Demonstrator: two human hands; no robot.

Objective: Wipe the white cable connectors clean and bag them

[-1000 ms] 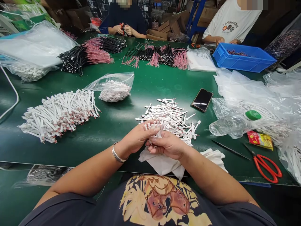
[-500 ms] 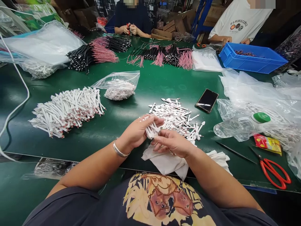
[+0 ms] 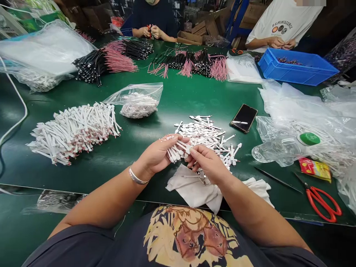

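A bunch of short white connector cables (image 3: pixel 174 152) lies in my left hand (image 3: pixel 157 155), held under the thumb. My right hand (image 3: pixel 207 161), just to its right, pinches the end of one white cable (image 3: pixel 185 147) that sticks out from the bunch. Behind my hands a loose pile of the same cables (image 3: pixel 204 131) spreads over the green table (image 3: pixel 183 96). A larger, stacked heap of white cables (image 3: pixel 76 129) is at the left. White cloth (image 3: pixel 191 189) lies below my right hand, partly covered by it.
A bag of cables (image 3: pixel 140 104), a phone (image 3: pixel 244 118), a plastic bottle (image 3: pixel 278 147), tweezers (image 3: pixel 278 180) and red-handled scissors (image 3: pixel 324 202) lie around. Black and pink wires (image 3: pixel 119 59) and a blue bin (image 3: pixel 299 70) are farther back. Two people sit opposite.
My left hand has moved slightly left, and the bunch is more fanned out. One cable now stretches between my hands, pinched by my right fingers. The view has shifted a little.
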